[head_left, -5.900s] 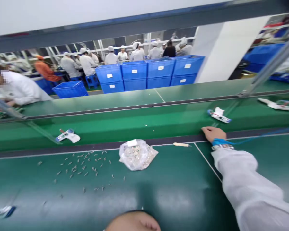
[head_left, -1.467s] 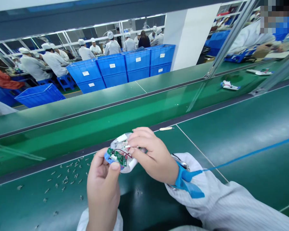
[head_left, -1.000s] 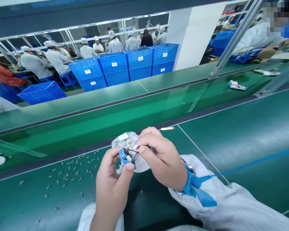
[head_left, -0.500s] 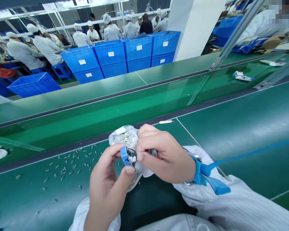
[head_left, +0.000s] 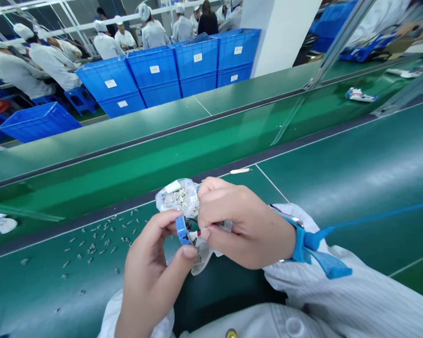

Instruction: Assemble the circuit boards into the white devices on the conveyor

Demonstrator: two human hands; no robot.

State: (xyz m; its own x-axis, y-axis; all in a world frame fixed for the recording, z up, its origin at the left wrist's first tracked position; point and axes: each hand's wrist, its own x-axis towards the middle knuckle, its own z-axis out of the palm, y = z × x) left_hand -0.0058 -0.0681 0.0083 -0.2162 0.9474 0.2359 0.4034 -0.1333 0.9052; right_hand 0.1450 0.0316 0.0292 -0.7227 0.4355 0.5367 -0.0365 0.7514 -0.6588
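Note:
My left hand point(head_left: 157, 267) is closed, thumb and fingers pinching the edges of a small blue plastic module point(head_left: 182, 231) with a circuit board on its right side. My right hand point(head_left: 238, 223) is closed in a pinch on red and black wires point(head_left: 198, 233) that run to a white connector point(head_left: 193, 236) at the board. Whether the connector is fully seated cannot be seen. Below the hands hangs a translucent white plastic piece point(head_left: 201, 260), partly hidden by my fingers. Behind them lies a clear plastic bag point(head_left: 165, 201) of tiny parts. A blue strap point(head_left: 301, 244) circles my right wrist.
Many small metal parts point(head_left: 106, 242) lie scattered on the green bench point(head_left: 38, 300) at left. A cream-handled pointed tool point(head_left: 240, 171) rests near the back edge. White-and-blue devices point(head_left: 361, 95) sit on the green belt point(head_left: 134, 173) beyond. Blue crates point(head_left: 154, 82) and co-workers stand farther off.
The view has shifted slightly. My right hand has edged a little away from the blue module, and more of the white connector and red wire shows between the hands.

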